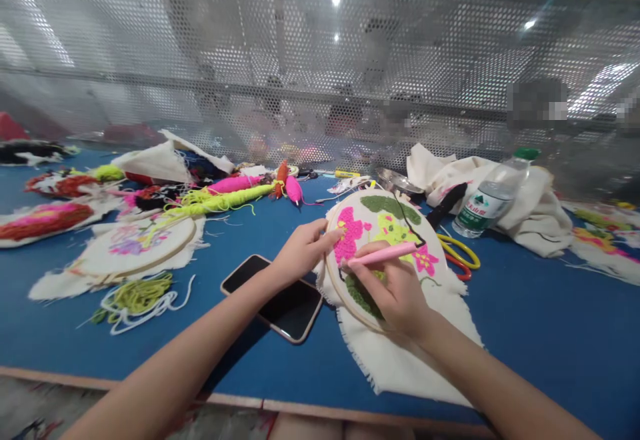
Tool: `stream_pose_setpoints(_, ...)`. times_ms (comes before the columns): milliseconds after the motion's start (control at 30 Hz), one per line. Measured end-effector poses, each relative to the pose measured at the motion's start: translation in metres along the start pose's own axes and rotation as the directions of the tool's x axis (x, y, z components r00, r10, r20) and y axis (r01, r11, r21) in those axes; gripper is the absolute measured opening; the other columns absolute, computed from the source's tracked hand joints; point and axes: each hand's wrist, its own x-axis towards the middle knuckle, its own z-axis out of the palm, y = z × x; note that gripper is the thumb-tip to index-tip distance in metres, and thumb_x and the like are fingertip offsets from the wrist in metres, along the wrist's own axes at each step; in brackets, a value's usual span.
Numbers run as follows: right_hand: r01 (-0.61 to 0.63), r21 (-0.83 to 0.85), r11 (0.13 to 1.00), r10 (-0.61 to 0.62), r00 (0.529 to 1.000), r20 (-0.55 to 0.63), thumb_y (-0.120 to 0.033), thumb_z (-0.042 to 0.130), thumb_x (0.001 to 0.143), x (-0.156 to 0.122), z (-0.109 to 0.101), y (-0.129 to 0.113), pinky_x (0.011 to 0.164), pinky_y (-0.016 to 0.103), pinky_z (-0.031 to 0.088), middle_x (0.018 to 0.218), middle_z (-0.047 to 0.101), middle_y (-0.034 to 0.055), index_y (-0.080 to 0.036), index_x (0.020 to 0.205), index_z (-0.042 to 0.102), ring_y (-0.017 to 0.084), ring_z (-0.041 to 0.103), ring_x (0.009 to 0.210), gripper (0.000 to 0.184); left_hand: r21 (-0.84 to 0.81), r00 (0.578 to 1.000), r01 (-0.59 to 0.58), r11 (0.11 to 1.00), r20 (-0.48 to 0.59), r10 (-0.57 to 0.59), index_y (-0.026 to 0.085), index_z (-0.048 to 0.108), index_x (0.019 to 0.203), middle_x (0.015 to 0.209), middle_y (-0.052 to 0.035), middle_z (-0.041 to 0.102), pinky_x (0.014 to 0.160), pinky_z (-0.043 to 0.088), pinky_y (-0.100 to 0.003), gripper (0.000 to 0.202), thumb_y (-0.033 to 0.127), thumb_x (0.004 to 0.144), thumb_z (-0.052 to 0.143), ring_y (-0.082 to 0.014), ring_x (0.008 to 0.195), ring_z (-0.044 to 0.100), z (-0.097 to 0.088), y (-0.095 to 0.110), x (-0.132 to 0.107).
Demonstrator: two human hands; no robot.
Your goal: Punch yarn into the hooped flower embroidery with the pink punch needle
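Note:
An embroidery hoop (431, 240) with cream cloth stands tilted on the blue table, stitched with pink flowers and green and yellow patches. My left hand (303, 250) grips the hoop's left rim, fingers curled over it. My right hand (395, 287) is closed round a pink punch needle pen (383, 255), whose tip rests on the cloth near the pink flower. The frayed edge of the cloth (400, 353) spreads below the hoop toward the table's front edge.
A dark phone (280, 303) lies under my left forearm. A second hoop (135, 243), loose yarn (135, 297) and yarn skeins (220, 197) sit left. Yellow-handled scissors (463, 253), a water bottle (493, 200) and heaped cloth (540, 213) lie right. A perforated metal screen (320, 73) stands behind.

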Motion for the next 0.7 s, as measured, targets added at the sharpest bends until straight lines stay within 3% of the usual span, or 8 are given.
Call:
stream_pose_setpoints(233,-0.039,0.031,0.999,0.040,0.998,-0.042,-0.025,0.048,0.090,-0.0012,-0.0013,0.0022,0.069,0.026,0.052,0.091,0.059,0.0043,-0.019,0.087,0.058,0.015,0.062,0.076,0.012,0.064,1.000,-0.029,0.998,-0.010,0.029,0.015,0.057,0.075,0.066,0.0031,0.053,0.057,0.036,-0.023,0.034,0.046,0.083,0.047,-0.0116,0.061,0.043,-0.0015,0.0053,-0.0020)
stream_pose_setpoints(533,-0.035,0.070,0.997,0.039,0.998,-0.056,-0.026,0.048,0.090,-0.0014,-0.0010,0.0046,0.072,0.029,0.053,0.094,0.059,0.0056,-0.020,0.090,0.058,0.017,0.064,0.082,0.011,0.071,1.000,-0.025,0.997,-0.006,0.025,0.015,0.056,0.074,0.065,0.0033,0.051,0.055,0.033,-0.023,0.034,0.046,0.084,0.047,-0.0111,0.060,0.041,-0.0011,0.0047,-0.0018)
stream_pose_setpoints(700,0.064,0.121,0.991,-0.066,0.998,0.013,-0.020,0.056,0.086,0.0070,-0.0006,0.0040,0.076,0.030,0.051,0.086,0.064,0.0032,-0.021,0.084,0.061,0.017,0.062,0.083,0.005,0.044,0.998,-0.051,0.998,-0.026,0.052,0.014,0.055,0.075,0.063,0.0037,0.048,0.053,0.031,-0.022,0.033,0.044,0.085,0.046,-0.0108,0.059,0.039,0.0015,0.0035,-0.0034)
